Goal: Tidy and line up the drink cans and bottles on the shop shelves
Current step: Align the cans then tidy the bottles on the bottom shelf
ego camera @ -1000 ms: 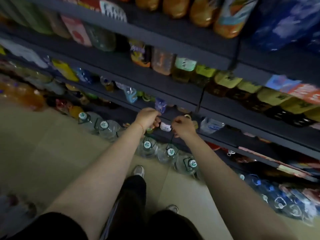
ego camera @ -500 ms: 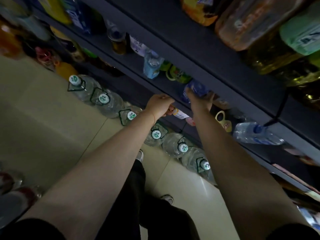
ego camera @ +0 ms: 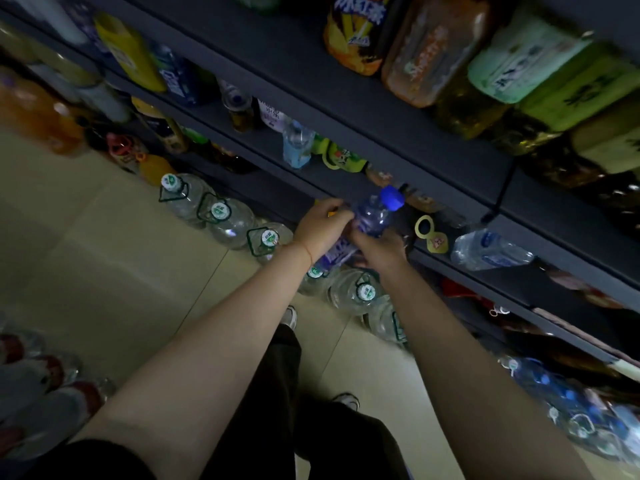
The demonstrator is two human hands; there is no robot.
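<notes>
Head view: both hands hold one blue-capped bottle (ego camera: 375, 216) just in front of a dark shelf (ego camera: 346, 192).

Left hand (ego camera: 320, 230) has its fingers wrapped round the bottle's side, and right hand (ego camera: 379, 249) has its fingers curled under the lower body, probably to steady the bottle and turn it label-out before it is set in line. A clear bottle (ego camera: 491, 249) lies on its side further along the same shelf, likely needing standing up next. Big water jugs (ego camera: 221, 216) stand on the floor below.
</notes>
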